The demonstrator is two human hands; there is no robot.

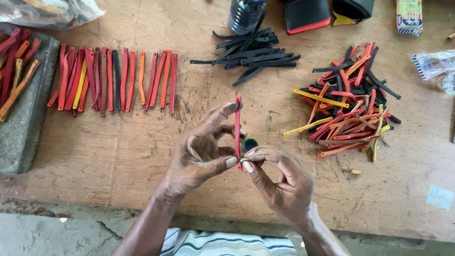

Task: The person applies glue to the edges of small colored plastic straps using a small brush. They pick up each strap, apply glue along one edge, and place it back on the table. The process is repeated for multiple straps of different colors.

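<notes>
My left hand (pixel 201 151) holds a thin red strip (pixel 238 128) upright between index fingertip at its top and thumb at its bottom. My right hand (pixel 279 182) pinches the strip's lower end with thumb and fingers. A small round dark green cap (pixel 250 143) lies on the wooden table (pixel 118 151) just behind my hands. A loose heap of red, orange, yellow and black strips (pixel 348 106) lies to the right. A row of red and orange strips (pixel 113 78) is laid side by side at the left.
A pile of black strips (pixel 253 57) lies at the back centre by a plastic bottle (pixel 245 14). A grey stone slab (pixel 23 114) with more strips sits far left. Black pouches (pixel 307 15), a small packet (pixel 409 16) and a plastic wrapper (pixel 433 64) lie along the back right.
</notes>
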